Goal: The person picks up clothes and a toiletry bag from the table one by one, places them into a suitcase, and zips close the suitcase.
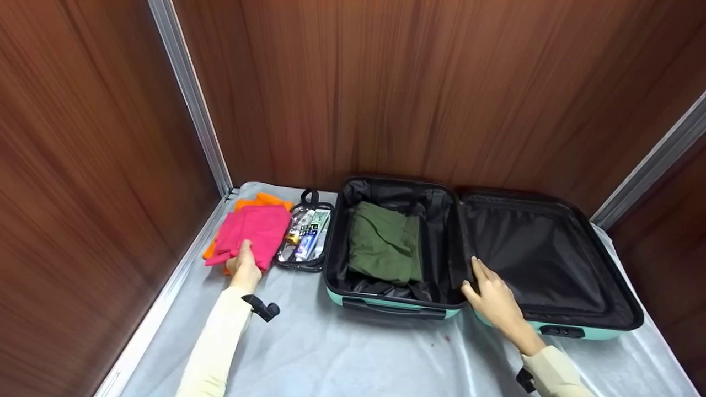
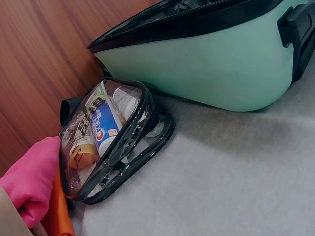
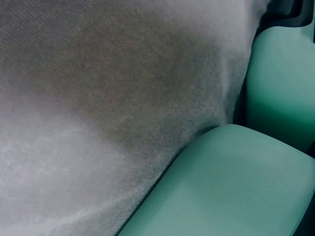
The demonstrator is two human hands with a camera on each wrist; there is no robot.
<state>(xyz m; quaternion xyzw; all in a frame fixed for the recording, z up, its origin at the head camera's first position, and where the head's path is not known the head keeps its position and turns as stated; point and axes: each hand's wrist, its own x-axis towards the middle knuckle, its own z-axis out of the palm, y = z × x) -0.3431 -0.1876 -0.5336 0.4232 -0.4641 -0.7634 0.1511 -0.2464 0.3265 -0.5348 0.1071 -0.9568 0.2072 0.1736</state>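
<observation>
At the left, my left hand [image 1: 245,268] grips the near edge of a folded pink garment [image 1: 262,229], thumb on top and the other fingers hidden beneath. An orange garment [image 1: 274,200] shows from under the pink one. My right hand [image 1: 495,298] rests on the hinge-side rim of an open mint-green suitcase [image 1: 394,305], its fingers extended over the black edge. Inside the left half of the case lies a folded dark green garment [image 1: 385,242]. In the left wrist view the pink fabric [image 2: 34,172] bunches beside the sleeve; the right wrist view shows only the case's green shell [image 3: 236,182] and the sheet.
Between the clothes and the suitcase lies a clear toiletry pouch [image 1: 322,259] holding tubes and small bottles. The case's lid half [image 1: 551,253] is spread to the right. A grey sheet [image 1: 353,358] covers the surface, with wood-grain panels [image 1: 386,94] behind and at both sides.
</observation>
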